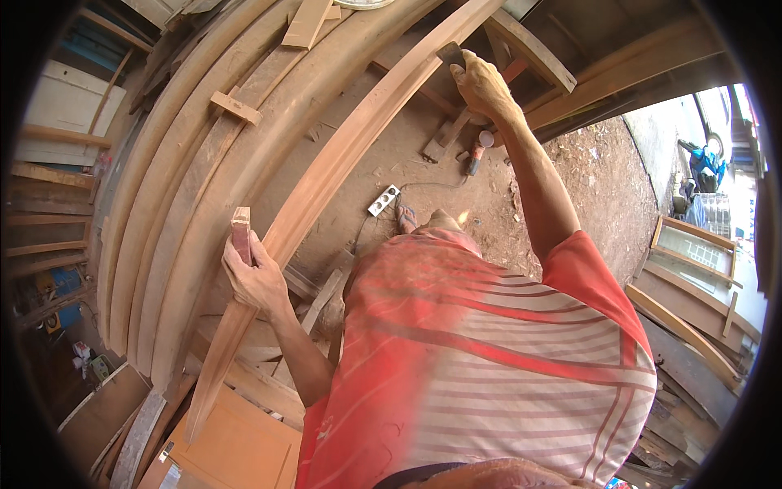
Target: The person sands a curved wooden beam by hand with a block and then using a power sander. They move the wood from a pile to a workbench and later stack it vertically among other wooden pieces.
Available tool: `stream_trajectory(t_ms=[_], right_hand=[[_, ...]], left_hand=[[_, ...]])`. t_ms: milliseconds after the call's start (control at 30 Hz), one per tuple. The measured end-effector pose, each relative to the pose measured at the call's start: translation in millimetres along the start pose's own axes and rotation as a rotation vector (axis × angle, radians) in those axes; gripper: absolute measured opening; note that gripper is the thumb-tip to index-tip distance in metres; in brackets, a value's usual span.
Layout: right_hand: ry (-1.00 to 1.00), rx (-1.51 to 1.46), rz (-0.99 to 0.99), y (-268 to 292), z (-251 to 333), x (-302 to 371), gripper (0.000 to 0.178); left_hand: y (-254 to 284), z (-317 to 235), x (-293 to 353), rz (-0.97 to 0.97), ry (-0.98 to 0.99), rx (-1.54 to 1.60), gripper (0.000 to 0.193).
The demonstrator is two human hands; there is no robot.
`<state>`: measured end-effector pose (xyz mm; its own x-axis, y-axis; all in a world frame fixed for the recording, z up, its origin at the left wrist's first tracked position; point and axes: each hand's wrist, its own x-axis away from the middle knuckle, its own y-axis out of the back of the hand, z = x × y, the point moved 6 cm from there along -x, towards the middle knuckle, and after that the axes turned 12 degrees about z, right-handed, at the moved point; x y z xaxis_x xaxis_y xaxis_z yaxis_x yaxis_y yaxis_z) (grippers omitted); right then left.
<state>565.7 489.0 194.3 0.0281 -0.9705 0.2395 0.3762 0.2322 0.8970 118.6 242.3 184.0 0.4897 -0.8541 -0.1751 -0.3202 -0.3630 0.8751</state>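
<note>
A long, smooth wooden beam [346, 151] runs diagonally in front of me, from the lower left to the upper right. My left hand [259, 281] is closed around a small wooden block [242, 232] with a reddish-brown side, and rests against the beam's nearer part. Far along the beam, my right hand [486, 88] grips a small dark flat block [450, 55] at the beam's edge. Its underside is hidden, so I cannot tell what faces the wood.
Curved timbers [195, 171] lie stacked on the left, with a short wooden crosspiece [236, 107] on them. On the dirt floor are a white power strip [384, 200] and a corded power tool [479, 153]. An orange-brown panel [232, 444] lies lower left; framed panels [692, 248] stand right.
</note>
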Motion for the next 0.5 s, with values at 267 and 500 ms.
stream_trajectory(t_ms=[267, 500], right_hand=[[0.176, -0.148, 0.169, -46, 54, 43, 0.047], [0.107, -0.367, 0.114, -14, -1, 35, 0.034]], left_hand=[[-3, 4, -7, -0.011, -0.011, 0.004, 0.039], [-3, -1, 4, -0.003, 0.043, 0.054, 0.038]])
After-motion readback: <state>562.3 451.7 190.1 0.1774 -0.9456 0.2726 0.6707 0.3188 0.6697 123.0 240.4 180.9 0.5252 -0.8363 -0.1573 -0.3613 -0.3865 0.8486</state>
